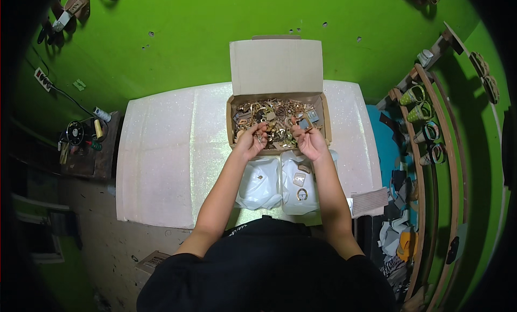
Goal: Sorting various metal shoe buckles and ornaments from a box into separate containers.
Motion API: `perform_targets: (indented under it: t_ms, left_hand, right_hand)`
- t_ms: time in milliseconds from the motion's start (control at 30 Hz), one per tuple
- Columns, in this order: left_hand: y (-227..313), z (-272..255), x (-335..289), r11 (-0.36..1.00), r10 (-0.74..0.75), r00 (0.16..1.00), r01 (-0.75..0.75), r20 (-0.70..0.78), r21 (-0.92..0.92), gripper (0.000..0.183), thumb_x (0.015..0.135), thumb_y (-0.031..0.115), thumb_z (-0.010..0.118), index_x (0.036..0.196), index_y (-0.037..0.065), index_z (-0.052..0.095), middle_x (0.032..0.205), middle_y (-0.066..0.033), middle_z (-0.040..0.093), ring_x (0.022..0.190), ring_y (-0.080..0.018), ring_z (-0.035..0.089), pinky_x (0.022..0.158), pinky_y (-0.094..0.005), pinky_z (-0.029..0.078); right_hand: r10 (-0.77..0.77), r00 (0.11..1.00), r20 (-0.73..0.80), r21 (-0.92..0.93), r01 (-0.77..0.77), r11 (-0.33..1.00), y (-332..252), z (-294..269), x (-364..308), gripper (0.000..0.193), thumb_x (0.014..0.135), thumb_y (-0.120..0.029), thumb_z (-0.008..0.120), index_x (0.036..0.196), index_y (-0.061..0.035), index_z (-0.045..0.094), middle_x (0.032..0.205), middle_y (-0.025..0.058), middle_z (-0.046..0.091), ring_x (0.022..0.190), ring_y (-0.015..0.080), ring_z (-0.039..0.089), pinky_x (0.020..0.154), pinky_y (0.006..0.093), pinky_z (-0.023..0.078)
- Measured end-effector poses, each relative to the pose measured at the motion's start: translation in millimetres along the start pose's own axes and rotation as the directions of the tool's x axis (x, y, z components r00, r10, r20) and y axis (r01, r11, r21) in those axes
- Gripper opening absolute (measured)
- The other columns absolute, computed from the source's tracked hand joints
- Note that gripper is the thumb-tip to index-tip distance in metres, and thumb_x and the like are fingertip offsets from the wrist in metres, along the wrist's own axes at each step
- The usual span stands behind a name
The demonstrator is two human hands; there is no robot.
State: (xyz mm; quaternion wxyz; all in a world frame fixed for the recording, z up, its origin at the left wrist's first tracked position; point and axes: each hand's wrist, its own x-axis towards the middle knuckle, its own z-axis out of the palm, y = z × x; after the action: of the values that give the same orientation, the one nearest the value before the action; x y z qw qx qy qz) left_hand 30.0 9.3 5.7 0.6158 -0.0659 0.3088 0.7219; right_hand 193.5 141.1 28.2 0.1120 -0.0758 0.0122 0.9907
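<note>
A cardboard box (230,123) with its lid raised stands on the table, full of small metal pieces and buckles (277,131). Over its near left part is my left hand (252,142), palm up with fingers curled together; whatever may be in them is too small to make out. My right hand (312,143), over the near right part, pinches a squarish metal buckle (305,123) at its fingertips. Nearer to me sit two trays lined with white plastic. One small piece lies in the left tray (253,191); the right tray (291,204) has several buckles, including a round one (302,194).
A pale glittery sheet (156,150) covers the table. At right are a striped flat piece (369,202), a wooden rack (455,177) with sandals (420,113), and piled scraps (396,231). A small dark table (89,156) with thread spools stands left, near a power strip (43,79).
</note>
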Motion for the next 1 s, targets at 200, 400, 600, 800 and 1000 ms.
perform_targets:
  t_ms: [200, 400, 600, 800, 1000]
  left_hand:
    - [1.6, 4.7, -3.2, 0.990, 0.090, 0.996, -0.090, 0.008, 0.111, 0.022, 0.088, 0.014, 0.040, 0.104, 0.001, 0.048, 0.082, -0.0035, 0.052, 0.064, -0.0100, 0.049, 0.056, -0.0212, 0.044]
    - [-5.6, 4.4, -15.6, 0.990, 0.028, 0.998, -0.037, 0.063, 0.138, 0.024, 0.090, 0.017, 0.038, 0.104, 0.002, 0.049, 0.069, 0.0015, 0.045, 0.059, -0.0077, 0.042, 0.050, -0.0191, 0.037]
    - [-16.3, 9.8, -27.3, 0.978, 0.005, 0.996, -0.022, 0.084, 0.208, 0.025, 0.090, 0.023, 0.039, 0.100, 0.002, 0.050, 0.063, 0.0035, 0.043, 0.055, -0.0064, 0.040, 0.047, -0.0176, 0.035]
    - [-17.6, 7.2, -29.1, 0.974, -0.003, 0.996, -0.016, 0.084, 0.227, 0.028, 0.090, 0.027, 0.039, 0.097, 0.003, 0.050, 0.058, 0.0048, 0.037, 0.052, -0.0058, 0.037, 0.045, -0.0177, 0.033]
    - [-17.6, 2.4, -28.2, 0.980, -0.005, 0.997, -0.011, 0.081, 0.197, 0.025, 0.089, 0.026, 0.040, 0.092, 0.003, 0.050, 0.056, 0.0049, 0.036, 0.051, -0.0062, 0.036, 0.045, -0.0191, 0.031]
  right_hand:
    - [-0.316, 0.941, -0.118, -0.575, 0.195, 0.795, 12.7, 14.2, -31.5, 0.024, 0.086, -0.010, 0.039, 0.107, 0.0001, 0.042, 0.085, 0.0107, 0.052, 0.060, 0.0117, 0.045, 0.052, 0.0201, 0.045]
    - [-0.253, 0.925, -0.282, -0.904, -0.168, 0.393, 18.3, 3.6, -80.9, 0.033, 0.080, 0.001, 0.047, 0.112, -0.0031, 0.044, 0.077, 0.0099, 0.057, 0.063, 0.0119, 0.056, 0.050, 0.0213, 0.043]
    - [-0.409, 0.858, -0.311, -0.870, -0.430, -0.241, 21.3, -57.1, -104.0, 0.029, 0.070, 0.000, 0.053, 0.099, 0.0005, 0.057, 0.074, 0.0088, 0.059, 0.064, 0.0138, 0.057, 0.057, 0.0242, 0.044]
    - [-0.535, 0.809, -0.244, -0.853, -0.441, -0.279, 16.6, -64.7, -112.1, 0.023, 0.070, -0.004, 0.051, 0.090, -0.0004, 0.061, 0.070, 0.0101, 0.059, 0.062, 0.0152, 0.055, 0.060, 0.0259, 0.044]
    - [-0.523, 0.815, -0.252, -0.809, -0.474, -0.348, 12.1, -54.1, -117.4, 0.018, 0.071, -0.006, 0.050, 0.083, -0.0019, 0.063, 0.070, 0.0113, 0.060, 0.064, 0.0178, 0.057, 0.062, 0.0264, 0.044]
